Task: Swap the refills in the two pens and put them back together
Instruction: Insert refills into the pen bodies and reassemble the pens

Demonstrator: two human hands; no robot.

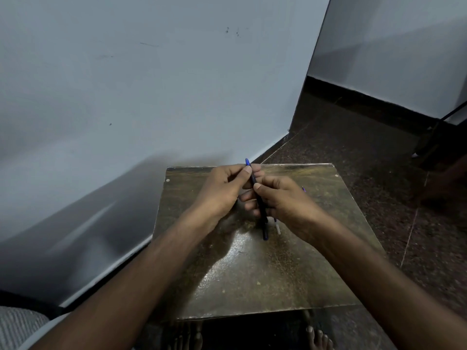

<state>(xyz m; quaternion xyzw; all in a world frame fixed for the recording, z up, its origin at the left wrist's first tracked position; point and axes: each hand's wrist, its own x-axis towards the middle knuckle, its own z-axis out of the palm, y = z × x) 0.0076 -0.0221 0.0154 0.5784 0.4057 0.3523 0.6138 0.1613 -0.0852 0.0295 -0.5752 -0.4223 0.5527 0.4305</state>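
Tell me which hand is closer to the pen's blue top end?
Left. The left hand pinches the pen just below its blue top end; the right hand has its grip lower, around mid-barrel.

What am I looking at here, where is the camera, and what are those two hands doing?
There is no machine here. A person wears a wide-angle camera on the head, so you look forward and down along both forearms, as that person does. The left hand and the right hand together hold one dark blue pen above a small worn brown table. The left hand pinches the pen near its far blue end, and the right hand grips its middle. Under the right hand a thin pale stick shows, perhaps a refill, though most of it is hidden. A small bluish bit peeks out beyond the right hand; I cannot tell what it is. Behind stand pale walls and a dark speckled floor.
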